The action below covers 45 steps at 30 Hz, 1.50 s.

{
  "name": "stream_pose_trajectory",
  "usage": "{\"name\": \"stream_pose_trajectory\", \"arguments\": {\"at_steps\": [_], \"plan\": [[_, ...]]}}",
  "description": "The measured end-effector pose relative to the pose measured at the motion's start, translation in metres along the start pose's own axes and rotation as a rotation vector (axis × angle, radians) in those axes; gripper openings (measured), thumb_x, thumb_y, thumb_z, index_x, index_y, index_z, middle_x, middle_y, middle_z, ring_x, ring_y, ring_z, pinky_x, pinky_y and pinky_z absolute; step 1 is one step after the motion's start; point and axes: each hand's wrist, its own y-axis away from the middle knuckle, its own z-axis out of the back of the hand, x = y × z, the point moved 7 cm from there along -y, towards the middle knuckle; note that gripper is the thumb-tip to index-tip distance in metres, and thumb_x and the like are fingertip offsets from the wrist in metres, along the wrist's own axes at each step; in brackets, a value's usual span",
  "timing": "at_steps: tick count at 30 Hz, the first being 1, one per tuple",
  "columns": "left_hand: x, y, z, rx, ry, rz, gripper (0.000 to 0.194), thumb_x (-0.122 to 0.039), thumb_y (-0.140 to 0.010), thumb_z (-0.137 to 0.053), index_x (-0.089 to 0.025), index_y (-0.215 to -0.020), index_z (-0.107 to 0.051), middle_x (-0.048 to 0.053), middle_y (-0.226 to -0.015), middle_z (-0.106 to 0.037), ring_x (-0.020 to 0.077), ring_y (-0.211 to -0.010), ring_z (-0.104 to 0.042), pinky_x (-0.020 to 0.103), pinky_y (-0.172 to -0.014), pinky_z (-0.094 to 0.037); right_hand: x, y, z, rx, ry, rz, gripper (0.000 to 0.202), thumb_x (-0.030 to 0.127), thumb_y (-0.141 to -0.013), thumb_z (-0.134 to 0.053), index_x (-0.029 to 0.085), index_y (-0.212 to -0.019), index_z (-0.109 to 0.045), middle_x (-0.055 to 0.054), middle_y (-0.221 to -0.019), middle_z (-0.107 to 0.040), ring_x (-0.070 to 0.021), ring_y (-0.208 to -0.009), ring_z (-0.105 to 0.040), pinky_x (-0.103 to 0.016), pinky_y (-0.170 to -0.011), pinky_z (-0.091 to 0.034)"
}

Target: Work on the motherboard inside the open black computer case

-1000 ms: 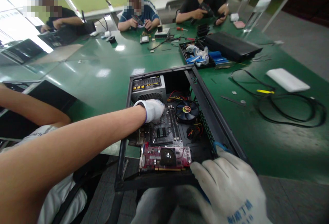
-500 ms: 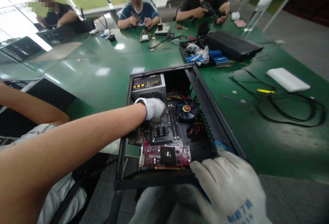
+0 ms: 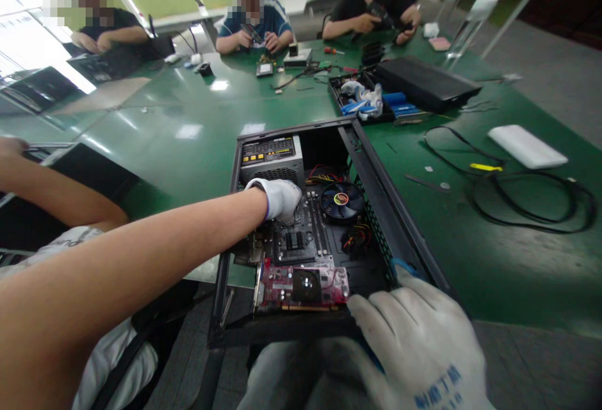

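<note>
An open black computer case (image 3: 399, 222) lies tilted over the table's near edge. Its power supply (image 3: 275, 153) is at the back left, above the motherboard (image 3: 301, 234). A fan (image 3: 342, 200) sits to the right of the board, and a red card (image 3: 305, 288) lies across the front. My gloved left hand (image 3: 278, 200) is down on the board just in front of the power supply, fingers curled, their tips hidden. My gloved right hand (image 3: 418, 328) grips the case's front right edge.
A nearby person's arm (image 3: 61, 184) reaches over another black case (image 3: 89, 175) at left. Three people work across the green table (image 3: 197, 109). Farther back are a tray with gloves (image 3: 367, 99) and a black panel (image 3: 423, 81). Coiled cable (image 3: 531, 222) and a white pad (image 3: 527, 145) lie right.
My hands and the computer case have barely moved. At the back left, a person's hands have come down together onto a black case. The nearby person's hand at the left edge has shifted slightly right.
</note>
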Motion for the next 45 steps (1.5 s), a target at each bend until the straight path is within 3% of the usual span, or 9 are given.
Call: {"name": "stream_pose_trajectory", "arguments": {"at_steps": [5,12,21,31,40,45], "plan": [[-0.0013,0.0007,0.0008,-0.016,-0.049,-0.008,0.05,-0.04,-0.071,-0.071,-0.013,-0.114,-0.073,0.016,-0.118,-0.071,0.0274,-0.104,-0.068,0.027,-0.086,-0.053,-0.0005,0.0002,-0.0009,0.0,0.0,0.0,0.024,0.032,-0.09,-0.049,0.018,-0.089,-0.069,-0.003,-0.07,-0.06,-0.0196,-0.067,-0.046,-0.042,-0.089,-0.036],[-0.0039,-0.0015,-0.0017,-0.025,-0.058,-0.029,0.06,-0.051,-0.068,-0.072,-0.011,-0.113,-0.072,0.018,-0.111,-0.073,0.0313,-0.1,-0.069,0.032,-0.082,-0.055,-0.0022,0.0046,-0.0017,0.004,0.005,0.015,0.025,0.033,-0.091,-0.049,0.018,-0.089,-0.069,-0.003,-0.07,-0.06,-0.0199,-0.066,-0.047,-0.043,-0.088,-0.038],[-0.0064,0.003,0.0009,0.008,-0.047,-0.031,0.053,-0.041,-0.072,-0.071,-0.011,-0.116,-0.071,0.018,-0.116,-0.071,0.0289,-0.106,-0.068,0.03,-0.088,-0.054,-0.0019,0.0039,-0.0029,-0.003,-0.007,0.02,0.026,0.034,-0.091,-0.049,0.018,-0.089,-0.069,-0.003,-0.069,-0.06,-0.0198,-0.065,-0.047,-0.044,-0.089,-0.038],[-0.003,0.0005,-0.0001,0.027,0.0,-0.016,0.059,-0.044,-0.062,-0.077,-0.017,-0.114,-0.071,0.013,-0.115,-0.073,0.0276,-0.105,-0.068,0.03,-0.091,-0.052,-0.0013,0.0011,0.0003,-0.001,0.005,0.007,0.028,0.038,-0.092,-0.049,0.018,-0.089,-0.069,-0.003,-0.07,-0.06,-0.0201,-0.066,-0.047,-0.043,-0.089,-0.038],[-0.0041,0.003,0.0038,-0.004,-0.038,-0.015,0.048,-0.037,-0.071,-0.073,-0.013,-0.112,-0.073,0.016,-0.116,-0.072,0.0278,-0.106,-0.068,0.029,-0.09,-0.052,-0.0021,0.0019,0.0,0.008,0.005,0.007,0.026,0.035,-0.09,-0.05,0.018,-0.09,-0.07,-0.003,-0.069,-0.06,-0.02,-0.066,-0.046,-0.043,-0.087,-0.038],[-0.0041,0.0027,0.0039,0.002,-0.046,-0.017,0.051,-0.04,-0.071,-0.073,-0.012,-0.114,-0.072,0.017,-0.117,-0.071,0.0282,-0.105,-0.068,0.029,-0.089,-0.053,-0.0003,0.0012,0.001,0.001,0.012,-0.003,0.022,0.03,-0.087,-0.051,0.018,-0.09,-0.07,-0.003,-0.07,-0.061,-0.0203,-0.067,-0.046,-0.043,-0.089,-0.038]]}}
